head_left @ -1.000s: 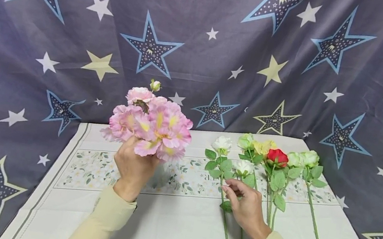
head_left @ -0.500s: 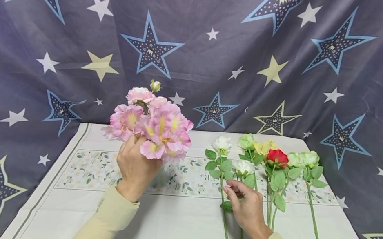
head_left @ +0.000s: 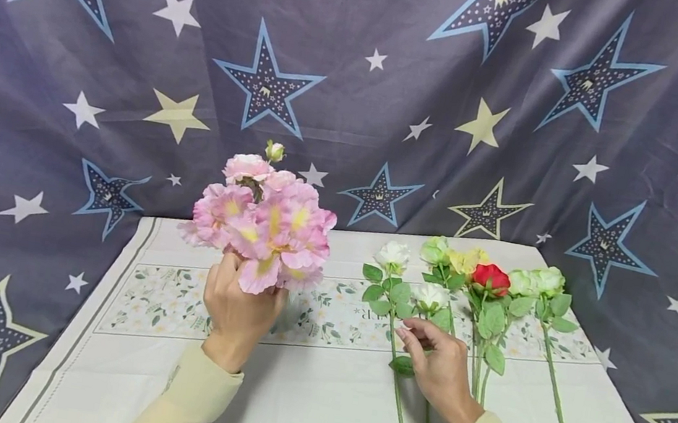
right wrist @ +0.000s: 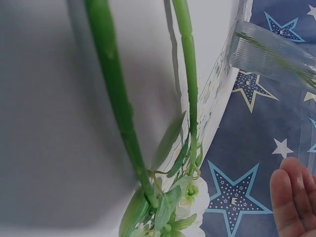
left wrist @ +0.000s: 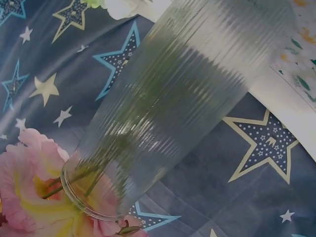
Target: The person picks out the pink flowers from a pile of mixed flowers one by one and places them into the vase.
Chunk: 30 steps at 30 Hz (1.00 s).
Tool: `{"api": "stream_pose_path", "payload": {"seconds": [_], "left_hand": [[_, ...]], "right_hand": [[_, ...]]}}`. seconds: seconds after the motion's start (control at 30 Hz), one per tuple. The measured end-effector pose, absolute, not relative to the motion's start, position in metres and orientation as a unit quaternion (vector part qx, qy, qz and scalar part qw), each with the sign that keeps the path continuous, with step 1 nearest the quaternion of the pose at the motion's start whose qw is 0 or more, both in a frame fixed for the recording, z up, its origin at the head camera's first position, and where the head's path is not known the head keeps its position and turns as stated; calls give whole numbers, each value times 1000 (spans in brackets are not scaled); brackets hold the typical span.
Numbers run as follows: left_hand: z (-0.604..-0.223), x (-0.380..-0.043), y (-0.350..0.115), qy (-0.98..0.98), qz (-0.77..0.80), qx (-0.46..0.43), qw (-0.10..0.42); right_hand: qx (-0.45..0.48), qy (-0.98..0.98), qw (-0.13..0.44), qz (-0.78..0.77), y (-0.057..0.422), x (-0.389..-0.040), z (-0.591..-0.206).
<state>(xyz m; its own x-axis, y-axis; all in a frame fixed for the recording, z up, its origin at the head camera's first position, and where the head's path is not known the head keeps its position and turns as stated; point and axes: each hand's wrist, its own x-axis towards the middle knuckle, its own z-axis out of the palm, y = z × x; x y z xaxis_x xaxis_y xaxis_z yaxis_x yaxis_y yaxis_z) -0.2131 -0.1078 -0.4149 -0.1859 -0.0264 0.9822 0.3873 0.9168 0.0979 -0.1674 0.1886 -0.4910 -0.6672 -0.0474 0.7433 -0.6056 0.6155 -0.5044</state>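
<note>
My left hand has its fingers curled up under a large pink flower with yellow centres, just at its base; the petals hide the fingertips. Several pink blooms and a small bud stand around it. In the left wrist view, a ribbed clear glass vase has green stems inside, with pink petals spreading past its rim. My right hand hovers with loosely bent fingers by the stem of a white rose. Its fingertips appear empty in the right wrist view.
A second white rose, a red rose, a yellow flower and pale green flowers lie at right on the white tablecloth. A purple starry curtain encloses the back and sides.
The pink flower has turned and dipped slightly, first to the right and then back left and lower, with my left hand moving along. My right hand stays almost still.
</note>
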Motion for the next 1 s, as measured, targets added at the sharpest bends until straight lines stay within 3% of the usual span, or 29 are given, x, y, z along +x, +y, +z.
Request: {"api": "stream_pose_path", "payload": {"seconds": [0.43, 0.7, 1.0], "left_hand": [[-424, -200, -116, -680, -161, -184, 692], [-431, -194, -134, -694, -289, -203, 628], [-442, -198, -158, -754, -280, -166, 571]], "right_hand": [[195, -828, 351, 392, 192, -168, -491], [168, -846, 335, 380, 202, -170, -488], [157, -862, 325, 357, 217, -174, -481]]}}
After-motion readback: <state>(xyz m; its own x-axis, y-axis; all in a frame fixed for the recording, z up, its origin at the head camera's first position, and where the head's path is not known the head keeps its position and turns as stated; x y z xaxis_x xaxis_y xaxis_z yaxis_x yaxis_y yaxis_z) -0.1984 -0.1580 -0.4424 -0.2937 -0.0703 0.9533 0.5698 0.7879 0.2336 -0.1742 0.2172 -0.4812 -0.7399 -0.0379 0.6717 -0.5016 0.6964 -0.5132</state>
